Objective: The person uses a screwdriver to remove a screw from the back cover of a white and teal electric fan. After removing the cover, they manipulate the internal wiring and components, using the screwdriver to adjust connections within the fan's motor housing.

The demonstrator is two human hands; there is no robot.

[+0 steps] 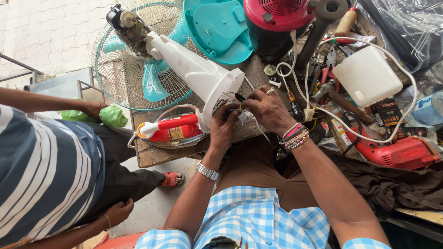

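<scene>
**Both hands at the wiring of the white fan body**

Your left hand [224, 123] sits at the centre of the frame, fingers curled in a pinch on the small bundle of coloured wires [234, 107] that comes out of the open round end of the white fan body [198, 74]. Your right hand [267, 108] is just beside it, to the right, its fingers bent and closed on the same wires from above; the fingertips of the two hands nearly meet. A metal watch [207, 171] rings your left wrist and a stack of beaded bracelets [294, 136] rings your right.

The fan body lies tilted on the wooden bench [152, 154], running from the exposed motor [125, 24] in the upper left of the frame down to your hands. Behind it stands the wire fan guard [115, 69] with teal blades [154, 80]. Just left of your left hand, touching the fan body's end, rests a red and white clothes iron [170, 130].

To the right of your right hand a white cord [369, 138] loops over a clutter of tools, with a white plastic container [367, 76] in the upper right and a red power drill [401, 152] at the right edge. A teal fan cover [217, 27] and a red motor housing [277, 16] sit along the top.

At the left of the frame another person in a striped shirt [46, 175] stands beside the bench, one hand resting on a green bag [113, 116].
</scene>
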